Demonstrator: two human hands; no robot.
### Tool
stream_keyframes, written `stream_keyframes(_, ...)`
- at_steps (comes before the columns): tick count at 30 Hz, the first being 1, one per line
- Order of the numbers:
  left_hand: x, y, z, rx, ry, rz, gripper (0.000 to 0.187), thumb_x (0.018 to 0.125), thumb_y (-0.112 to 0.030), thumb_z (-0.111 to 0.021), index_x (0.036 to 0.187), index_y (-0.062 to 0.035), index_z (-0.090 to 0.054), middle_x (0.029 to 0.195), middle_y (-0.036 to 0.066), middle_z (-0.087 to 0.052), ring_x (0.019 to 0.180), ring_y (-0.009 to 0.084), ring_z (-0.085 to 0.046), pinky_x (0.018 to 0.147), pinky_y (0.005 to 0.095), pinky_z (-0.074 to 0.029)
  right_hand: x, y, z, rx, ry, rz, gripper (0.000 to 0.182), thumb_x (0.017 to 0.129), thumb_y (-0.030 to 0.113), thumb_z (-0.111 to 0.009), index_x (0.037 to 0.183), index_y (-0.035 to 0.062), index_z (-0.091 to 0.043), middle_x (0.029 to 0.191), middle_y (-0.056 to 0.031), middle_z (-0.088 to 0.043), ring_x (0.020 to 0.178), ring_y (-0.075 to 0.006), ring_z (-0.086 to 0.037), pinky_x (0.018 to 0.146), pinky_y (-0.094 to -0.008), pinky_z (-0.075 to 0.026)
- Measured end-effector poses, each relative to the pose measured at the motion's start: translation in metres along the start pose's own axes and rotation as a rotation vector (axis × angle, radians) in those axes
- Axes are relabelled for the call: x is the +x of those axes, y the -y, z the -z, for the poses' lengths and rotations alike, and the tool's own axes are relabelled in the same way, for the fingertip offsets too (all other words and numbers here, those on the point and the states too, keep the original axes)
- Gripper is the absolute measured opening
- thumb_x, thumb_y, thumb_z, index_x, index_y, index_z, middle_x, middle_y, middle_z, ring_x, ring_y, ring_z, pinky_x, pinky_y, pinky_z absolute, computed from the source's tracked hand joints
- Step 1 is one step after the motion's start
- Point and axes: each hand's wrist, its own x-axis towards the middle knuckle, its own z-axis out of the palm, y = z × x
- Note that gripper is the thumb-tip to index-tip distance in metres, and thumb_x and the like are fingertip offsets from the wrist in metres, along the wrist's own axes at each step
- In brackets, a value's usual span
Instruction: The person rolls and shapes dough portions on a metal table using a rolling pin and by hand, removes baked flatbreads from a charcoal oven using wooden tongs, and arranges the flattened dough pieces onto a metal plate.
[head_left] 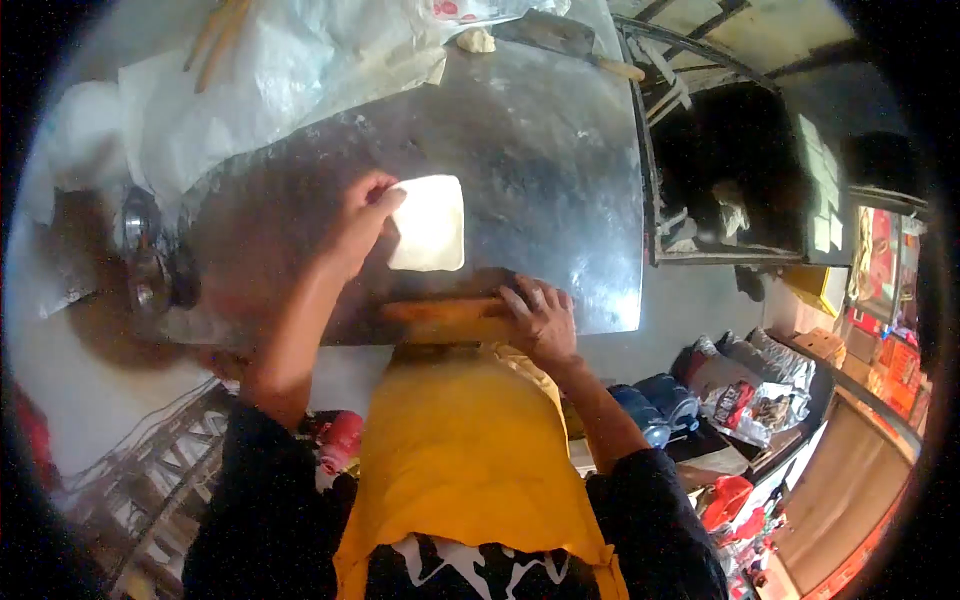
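Note:
A flat, pale square of dough is at the middle of the dark worktop. My left hand pinches its upper left corner between thumb and fingers. Close to the near edge of the worktop, a wooden rolling pin lies crosswise, slightly blurred. My right hand is closed over the right end of that pin, with the fingers bent around it. The pin sits just below the dough, apart from it.
White plastic sheeting covers the far left, with wooden sticks on it. At the far edge are a dough lump and a wide-bladed tool with a wooden handle. A dark open cabinet borders the right side.

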Motion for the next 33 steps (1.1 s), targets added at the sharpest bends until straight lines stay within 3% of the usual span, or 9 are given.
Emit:
stream_keyframes(4,-0.043,0.01,0.026,-0.479,-0.252,0.214,0.024,0.096,-0.024,-0.064,0.115,-0.0102,-0.06,0.11,0.005,-0.062,0.1,0.0167,-0.061,0.079,0.0346,-0.052,-0.001,0.004,-0.003,-0.03,-0.012,-0.034,0.051,0.086,0.022,-0.064,0.136,0.0199,-0.053,0.14,-0.0088,-0.05,0.127,-0.0318,-0.049,0.1,-0.0493,-0.04)
stream_keyframes(5,-0.047,0.026,0.035,-0.579,-0.318,0.25,0.03,0.097,-0.025,-0.063,0.122,-0.0112,-0.058,0.115,0.005,-0.062,0.105,0.0181,-0.06,0.085,0.0365,-0.051,0.0,0.007,-0.007,-0.027,-0.113,-0.031,0.053,0.077,0.012,-0.069,0.129,0.0163,-0.058,0.134,-0.0087,-0.054,0.121,-0.0311,-0.053,0.095,-0.0489,-0.042)
stream_keyframes(10,-0.067,0.078,0.083,-0.184,-0.55,0.287,0.044,0.102,-0.031,-0.056,0.14,-0.01,-0.049,0.134,0.01,-0.057,0.119,0.0218,-0.057,0.102,0.038,-0.044,-0.005,0.023,-0.002,0.024,-0.019,-0.1,0.042,0.084,0.014,-0.068,0.126,0.0136,-0.059,0.132,-0.0097,-0.055,0.115,-0.0324,-0.056,0.091,-0.0463,-0.046)
stream_keyframes(16,-0.031,0.071,0.072,0.34,-0.441,-0.149,0.045,0.103,-0.026,-0.053,0.143,-0.0065,-0.049,0.144,0.016,-0.051,0.138,0.0282,-0.044,0.115,0.038,-0.033,0.06,0.08,-0.007,0.168,-0.038,-0.164,0.045,0.089,0.024,-0.067,0.131,0.0132,-0.057,0.134,-0.0125,-0.054,0.113,-0.0359,-0.057,0.092,-0.0498,-0.048)
stream_keyframes(17,-0.008,0.068,0.058,0.516,-0.448,-0.261,0.046,0.102,-0.025,-0.053,0.143,-0.0066,-0.048,0.146,0.018,-0.05,0.141,0.0302,-0.041,0.116,0.0387,-0.032,0.086,0.079,-0.019,0.109,-0.027,-0.17,0.051,0.091,0.031,-0.065,0.137,0.0137,-0.053,0.141,-0.0137,-0.048,0.123,-0.0366,-0.05,0.099,-0.0527,-0.043)
stream_keyframes(19,0.034,0.044,0.036,1.102,-0.3,-0.348,0.064,0.1,-0.046,-0.05,0.153,-0.0127,-0.034,0.157,0.017,-0.036,0.146,0.0369,-0.031,0.119,0.057,-0.02,0.132,0.067,-0.027,-0.054,-0.074,-0.166,0.061,0.094,0.044,-0.06,0.145,0.0148,-0.047,0.151,-0.0153,-0.039,0.139,-0.0375,-0.038,0.108,-0.0586,-0.033)
stream_keyframes(25,0.124,0.031,0.025,1.075,-0.187,-0.633,0.08,0.097,-0.063,-0.042,0.159,-0.0167,-0.022,0.162,0.011,-0.029,0.151,0.0341,-0.022,0.12,0.0609,-0.009,0.157,0.057,-0.017,-0.184,-0.17,-0.31,0.073,0.094,0.06,-0.051,0.151,0.0151,-0.039,0.157,-0.0165,-0.033,0.146,-0.039,-0.027,0.111,-0.0671,-0.021)
stream_keyframes(29,0.041,0.052,0.069,1.067,0.013,-0.606,0.082,0.093,-0.054,-0.056,0.157,-0.0112,-0.026,0.161,0.01,-0.029,0.151,0.0321,-0.022,0.119,0.0606,-0.013,0.118,0.111,-0.04,-0.12,0.099,-0.259,0.079,0.095,0.058,-0.05,0.152,0.005,-0.035,0.156,-0.0178,-0.035,0.149,-0.035,-0.024,0.113,-0.0694,-0.016)
stream_keyframes(33,-0.041,0.077,0.105,0.978,0.069,-0.56,0.082,0.09,-0.044,-0.066,0.153,-0.005,-0.032,0.16,0.012,-0.031,0.15,0.032,-0.022,0.118,0.0588,-0.018,0.083,0.149,-0.05,-0.109,0.172,-0.06,0.079,0.089,0.038,-0.06,0.153,0.0033,-0.031,0.158,-0.0162,-0.033,0.147,-0.0335,-0.03,0.112,-0.0656,-0.024)
